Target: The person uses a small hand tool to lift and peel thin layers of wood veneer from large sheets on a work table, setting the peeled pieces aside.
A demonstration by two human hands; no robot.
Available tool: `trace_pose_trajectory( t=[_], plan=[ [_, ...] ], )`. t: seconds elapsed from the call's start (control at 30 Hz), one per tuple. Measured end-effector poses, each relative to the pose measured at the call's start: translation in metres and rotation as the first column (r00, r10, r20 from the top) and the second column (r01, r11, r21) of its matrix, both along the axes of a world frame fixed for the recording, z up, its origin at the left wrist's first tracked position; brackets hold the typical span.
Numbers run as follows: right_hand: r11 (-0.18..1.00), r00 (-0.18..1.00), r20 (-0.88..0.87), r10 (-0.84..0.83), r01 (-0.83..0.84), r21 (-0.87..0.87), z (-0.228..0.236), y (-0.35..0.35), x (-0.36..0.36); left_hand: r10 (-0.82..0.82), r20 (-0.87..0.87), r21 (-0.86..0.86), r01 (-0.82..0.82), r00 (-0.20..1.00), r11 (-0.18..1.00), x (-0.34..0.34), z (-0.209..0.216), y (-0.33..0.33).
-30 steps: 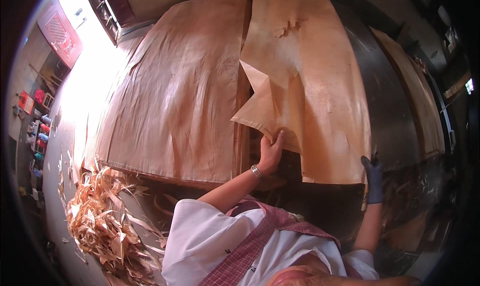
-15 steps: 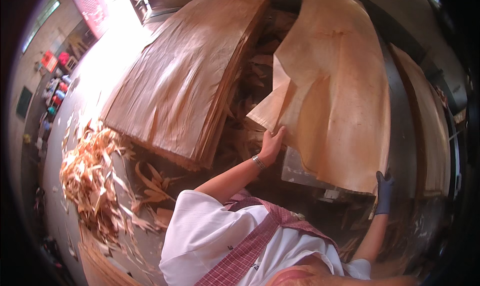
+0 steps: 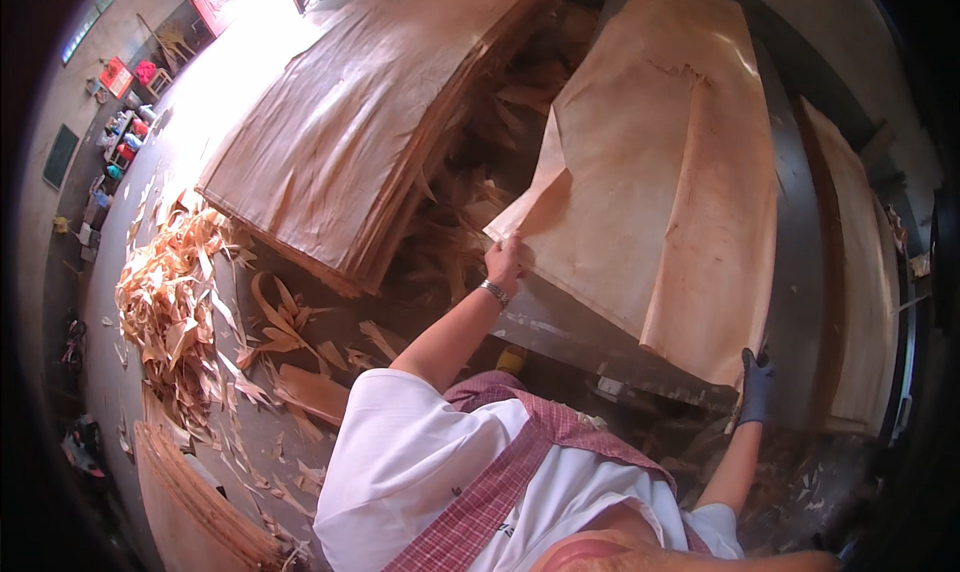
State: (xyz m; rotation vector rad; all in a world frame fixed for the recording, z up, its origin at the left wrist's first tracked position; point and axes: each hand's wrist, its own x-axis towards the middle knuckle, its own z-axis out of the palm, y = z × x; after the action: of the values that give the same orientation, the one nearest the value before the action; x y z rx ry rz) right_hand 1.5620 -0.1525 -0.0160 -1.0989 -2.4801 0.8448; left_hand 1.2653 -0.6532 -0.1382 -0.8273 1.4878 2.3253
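A large, thin sheet of wood veneer [image 3: 620,192] lies in front of me, with a lengthwise fold or overlap on its right part and a ragged split near its far end. My left hand [image 3: 508,260], bare with a metal-band watch at the wrist, pinches the near left corner, where the edge curls up. At the near right corner, my right hand [image 3: 755,387] in a blue-grey glove is closed on the sheet's edge. Something narrow and pale shows beneath that glove, too small to name. Under the sheet is a dark work table [image 3: 560,327].
A tall veneer stack [image 3: 340,122] stands at the left. Another veneer stack [image 3: 860,272] is at the far right, and a third stack [image 3: 195,502] at the lower left. Veneer scraps [image 3: 180,302] are heaped on the floor [image 3: 120,372] and between the stacks.
My left hand has moved left and slightly nearer, drawing the sheet's corner outward. The sheet has spread flatter, its middle bulge now a narrower fold. My right hand has shifted slightly left.
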Motion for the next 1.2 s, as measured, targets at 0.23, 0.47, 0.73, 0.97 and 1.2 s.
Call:
trace_pose_trajectory(
  t=[0.23, 0.47, 0.73, 0.97, 1.2],
  plan=[
    [0.997, 0.998, 0.061, 0.016, -0.012, -0.073, -0.046, 0.06, 0.008, 0.018, 0.123, -0.043, -0.013, 0.992, 0.999, 0.027, -0.041, 0.016],
    [0.944, 0.991, -0.13, -0.021, -0.023, -0.328, -0.092, 0.106, 0.038, 0.114, 0.155, -0.081, -0.102, 0.981, 0.991, 0.047, -0.036, 0.066],
    [0.833, 0.993, -0.086, -0.084, 0.023, -0.553, -0.12, 0.085, 0.111, 0.154, 0.021, -0.078, -0.152, 0.988, 0.985, 0.115, -0.044, 0.065],
    [0.961, 0.967, -0.082, -0.243, 0.228, -0.156, -0.2, 0.133, 0.127, 0.389, 0.119, -0.139, -0.372, 0.914, 0.918, 0.104, -0.05, 0.091],
    [0.981, 0.982, 0.042, -0.182, 0.184, -0.059, -0.134, 0.116, 0.074, 0.458, 0.081, -0.16, -0.442, 0.885, 0.883, 0.064, -0.048, 0.112]
  ],
)
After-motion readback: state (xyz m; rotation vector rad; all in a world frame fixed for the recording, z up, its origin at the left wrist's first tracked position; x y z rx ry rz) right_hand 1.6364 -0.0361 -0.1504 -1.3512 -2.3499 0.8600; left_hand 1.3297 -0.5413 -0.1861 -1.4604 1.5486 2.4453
